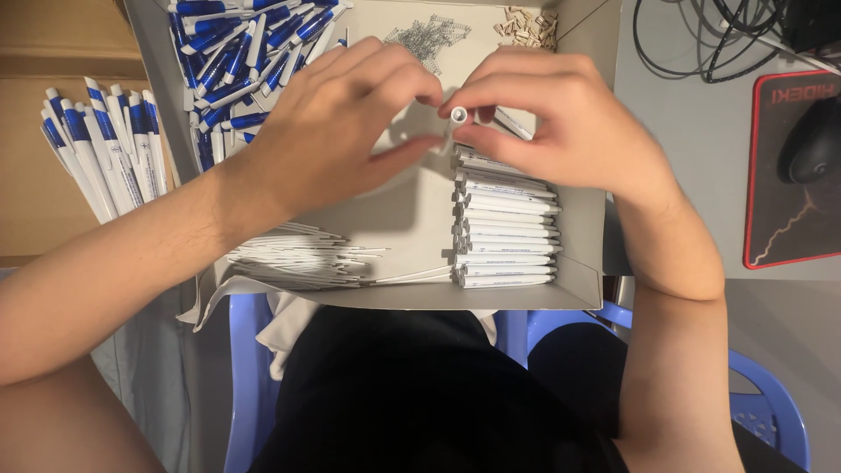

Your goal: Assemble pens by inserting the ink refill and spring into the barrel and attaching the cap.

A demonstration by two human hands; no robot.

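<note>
Chair: blue plastic chair (771, 412) at the bottom edge, under the person's dark lap.
Box: shallow grey cardboard box (578, 280) lies across the lap and chair, its near wall bare.
Refills: a loose heap of thin white refills (302, 256) in the box's near left corner, tips pointing right.
Barrels: a neat stack of white barrels (506, 229) in the near right part of the box, lying crosswise, open ends to the left.
Left hand: left hand (337, 131) hangs over the middle of the box, thumb and forefinger pinched nearly shut; whether anything thin sits between them I cannot tell.
Right hand: right hand (561, 118) faces it, thumb and fingers closed around a white barrel (459, 114), whose round open end points at the left fingertips.
Held barrel, place: above the stack, just beside the left hand's pinch, tips almost touching.
Blue parts: a jumble of blue-and-white pen parts (232, 52) in the box's far left corner.
Springs: a patch of small metal springs (429, 35) at the far wall, centre.
Small bits: pale small pieces (527, 24) in the far right corner.
Pens: finished blue-and-white pens (101, 149) outside the box to the left, on a brown surface.
Desk side: red-edged mouse pad (771, 228) with a black mouse (810, 140) to the right, black cables (701, 44) beyond.
</note>
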